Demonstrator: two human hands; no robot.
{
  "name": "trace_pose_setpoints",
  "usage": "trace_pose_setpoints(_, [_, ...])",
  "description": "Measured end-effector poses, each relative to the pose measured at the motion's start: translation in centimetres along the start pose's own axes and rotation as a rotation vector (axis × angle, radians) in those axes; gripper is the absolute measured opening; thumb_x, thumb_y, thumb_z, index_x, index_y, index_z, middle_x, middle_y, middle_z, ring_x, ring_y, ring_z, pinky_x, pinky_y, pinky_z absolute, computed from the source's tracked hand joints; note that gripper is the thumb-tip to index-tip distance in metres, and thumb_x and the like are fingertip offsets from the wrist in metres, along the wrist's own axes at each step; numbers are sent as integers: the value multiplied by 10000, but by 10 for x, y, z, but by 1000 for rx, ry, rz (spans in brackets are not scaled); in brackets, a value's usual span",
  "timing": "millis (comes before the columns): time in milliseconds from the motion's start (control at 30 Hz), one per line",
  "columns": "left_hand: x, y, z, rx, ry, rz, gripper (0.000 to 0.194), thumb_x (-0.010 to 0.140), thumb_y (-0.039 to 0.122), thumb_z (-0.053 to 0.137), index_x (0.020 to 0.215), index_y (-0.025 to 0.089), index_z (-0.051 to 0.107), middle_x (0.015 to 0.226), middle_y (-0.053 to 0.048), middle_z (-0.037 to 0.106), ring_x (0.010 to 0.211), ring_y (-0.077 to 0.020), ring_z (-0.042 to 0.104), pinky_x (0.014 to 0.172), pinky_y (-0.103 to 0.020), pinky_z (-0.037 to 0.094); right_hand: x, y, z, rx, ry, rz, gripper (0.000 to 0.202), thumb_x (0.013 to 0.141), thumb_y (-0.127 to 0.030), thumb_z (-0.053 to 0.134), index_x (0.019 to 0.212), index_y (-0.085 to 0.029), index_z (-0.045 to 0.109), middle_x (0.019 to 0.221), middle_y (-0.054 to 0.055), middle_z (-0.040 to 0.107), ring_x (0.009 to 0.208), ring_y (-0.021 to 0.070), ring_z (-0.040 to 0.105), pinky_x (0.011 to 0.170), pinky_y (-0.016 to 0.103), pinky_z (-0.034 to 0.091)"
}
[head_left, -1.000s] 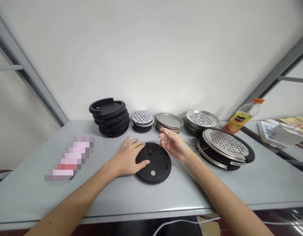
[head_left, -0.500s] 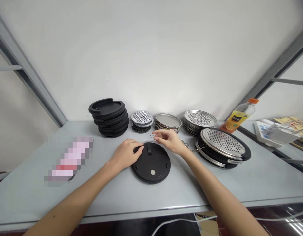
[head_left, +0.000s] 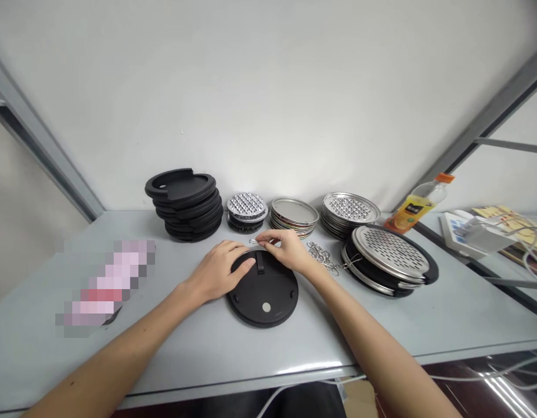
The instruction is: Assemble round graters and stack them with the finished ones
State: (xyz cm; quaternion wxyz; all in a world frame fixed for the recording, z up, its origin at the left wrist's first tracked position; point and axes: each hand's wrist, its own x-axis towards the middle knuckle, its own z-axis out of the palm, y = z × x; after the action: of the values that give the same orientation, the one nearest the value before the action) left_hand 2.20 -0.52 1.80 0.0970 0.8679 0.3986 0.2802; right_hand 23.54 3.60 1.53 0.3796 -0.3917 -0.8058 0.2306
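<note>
A black round plastic disc lies on the table, with a raised tab at its far edge, a pale round spot and small pegs. My left hand grips its upper left edge, thumb on top and fingers along the rim. Just beyond the far edge, my right hand pinches a small bent wire hook between thumb and fingers. Part of the hook is hidden by those fingertips. To the right of this hand is a loose pile of similar wire hooks.
Along the wall stand a stack of black rings, small grater discs, flat metal discs and larger grater plates. An assembled grater, a juice bottle and a power strip are right. A pixelated object lies left.
The view has shifted slightly to the right. My right hand has brought the wire hook a little left and closer to the disc's far edge. My left hand keeps its hold.
</note>
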Motion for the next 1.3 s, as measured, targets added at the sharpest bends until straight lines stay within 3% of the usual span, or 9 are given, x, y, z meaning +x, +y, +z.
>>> trace_pose_setpoints(200, [-9, 20, -4, -47, -193, 374, 397, 865, 436, 584, 1173, 195, 651, 1243, -111, 622, 1166, -286, 543, 1025, -455, 412, 3, 5, 1, 18, 32, 22, 161, 818, -151, 597, 895, -177, 737, 917, 46, 757, 822, 165, 692, 718, 259, 518])
trace_pose_setpoints(400, [-10, 18, -1, 17, -199, 342, 338, 901, 303, 559, 1216, 208, 636, 1279, -101, 612, 1197, -262, 537, 1029, -437, 428, 4, 18, 3, 36, 43, 79, 150, 812, -150, 604, 878, -172, 737, 880, 47, 758, 801, 162, 692, 710, 253, 513])
trace_pose_setpoints(667, [-5, 3, -5, -46, -169, 313, 310, 888, 260, 575, 1185, 226, 657, 1235, -79, 648, 1185, -240, 563, 1036, -423, 436, 2, 11, 11, 67, 30, 60, 150, 814, -152, 603, 875, -177, 738, 897, 44, 759, 827, 170, 698, 728, 263, 529])
trace_pose_setpoints(800, [-5, 2, -1, -101, -98, 256, 213, 885, 247, 579, 1050, 226, 711, 1156, -59, 686, 1113, -214, 609, 1009, -379, 461, 0, 13, 14, 22, 13, 13, 191, 825, -130, 582, 911, -201, 737, 928, 31, 756, 860, 171, 699, 760, 269, 537])
trace_pose_setpoints(900, [-2, 4, 5, -112, 20, 150, 168, 882, 246, 577, 961, 216, 723, 1081, -55, 704, 1009, -200, 650, 934, -349, 508, -1, 15, 15, -20, 5, -10, 221, 842, -129, 563, 954, -214, 733, 969, 32, 753, 891, 179, 700, 786, 279, 540])
trace_pose_setpoints(967, [2, 4, 9, -83, 153, 50, 178, 882, 237, 566, 984, 206, 709, 1056, -58, 705, 988, -205, 653, 923, -361, 511, -1, 16, 16, -52, 6, -18, 232, 843, -122, 558, 965, -216, 732, 974, 34, 752, 896, 184, 699, 793, 281, 538])
trace_pose_setpoints(1067, [8, 4, 13, -29, 252, -88, 230, 866, 238, 570, 1070, 190, 667, 1082, -69, 689, 997, -216, 645, 913, -368, 513, -1, 15, 16, -107, 23, -34, 239, 838, -105, 555, 955, -213, 733, 980, 39, 749, 896, 187, 694, 792, 282, 532])
trace_pose_setpoints(1167, [15, 4, 15, 46, 246, -176, 283, 850, 241, 577, 1118, 176, 643, 1085, -72, 691, 986, -223, 649, 891, -360, 517, 0, 14, 17, -120, 30, -51, 237, 840, -103, 551, 949, -207, 733, 982, 51, 744, 887, 188, 688, 786, 287, 532])
trace_pose_setpoints(1300, [22, 13, 15, 188, 144, -228, 258, 865, 257, 562, 1093, 212, 674, 1071, -54, 714, 967, -240, 660, 841, -346, 516, 0, 14, 17, -82, 37, -31, 230, 837, -119, 566, 989, -196, 720, 962, 60, 745, 874, 196, 691, 785, 300, 538])
